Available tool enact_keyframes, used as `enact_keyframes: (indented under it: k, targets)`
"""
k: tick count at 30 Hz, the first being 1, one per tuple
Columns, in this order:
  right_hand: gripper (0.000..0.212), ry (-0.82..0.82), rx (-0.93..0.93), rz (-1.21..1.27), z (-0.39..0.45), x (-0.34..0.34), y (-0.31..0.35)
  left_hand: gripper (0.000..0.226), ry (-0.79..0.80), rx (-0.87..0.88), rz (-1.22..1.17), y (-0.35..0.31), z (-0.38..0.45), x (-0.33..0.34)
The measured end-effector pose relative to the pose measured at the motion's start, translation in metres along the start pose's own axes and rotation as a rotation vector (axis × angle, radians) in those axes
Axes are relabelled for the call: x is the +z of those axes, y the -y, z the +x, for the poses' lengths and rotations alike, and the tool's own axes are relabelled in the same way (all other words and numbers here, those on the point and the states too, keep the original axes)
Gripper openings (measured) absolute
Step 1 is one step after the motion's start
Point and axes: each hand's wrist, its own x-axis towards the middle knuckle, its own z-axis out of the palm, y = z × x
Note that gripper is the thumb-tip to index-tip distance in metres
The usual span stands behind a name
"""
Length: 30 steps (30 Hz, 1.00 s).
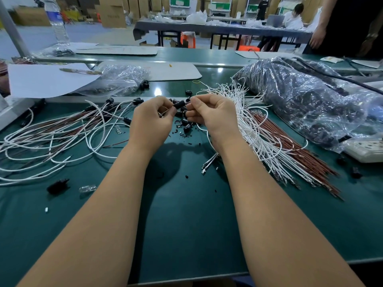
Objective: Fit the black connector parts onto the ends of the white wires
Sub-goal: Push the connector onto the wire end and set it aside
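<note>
Over on the left, finished white wires (62, 129) are piling up on the green mat (186, 214), black caps already on. The left hand (152, 119) is pinching a black connector (179, 104), and the right hand (209, 111) is curling around what looks like a wire end feeding into it. Honestly, the terminal could go in crooked if the angle's off. The unfitted white bundle (255, 129) is waiting on the right.

The scene is seen from a single head-worn camera, aimed forward and down over both forearms, close above the table (186, 235); the hall beyond is taken in.
</note>
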Motion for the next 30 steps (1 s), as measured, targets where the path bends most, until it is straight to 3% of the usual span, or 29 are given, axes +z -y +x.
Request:
enact_keyframes:
  k: [11,21,30]
  targets:
    - [0.019,-0.048,-0.113,-0.345,-0.001,-0.002,0.001,0.007,0.000,0.058,0.060,0.001,-0.001,-0.002]
    - [0.024,-0.015,-0.089,-0.204,0.001,-0.002,-0.001,0.007,0.039,0.004,-0.052,-0.010,-0.003,0.001]
    - [0.020,0.025,-0.034,0.056,-0.001,-0.003,0.005,0.013,0.062,-0.078,-0.317,-0.008,-0.003,-0.001]
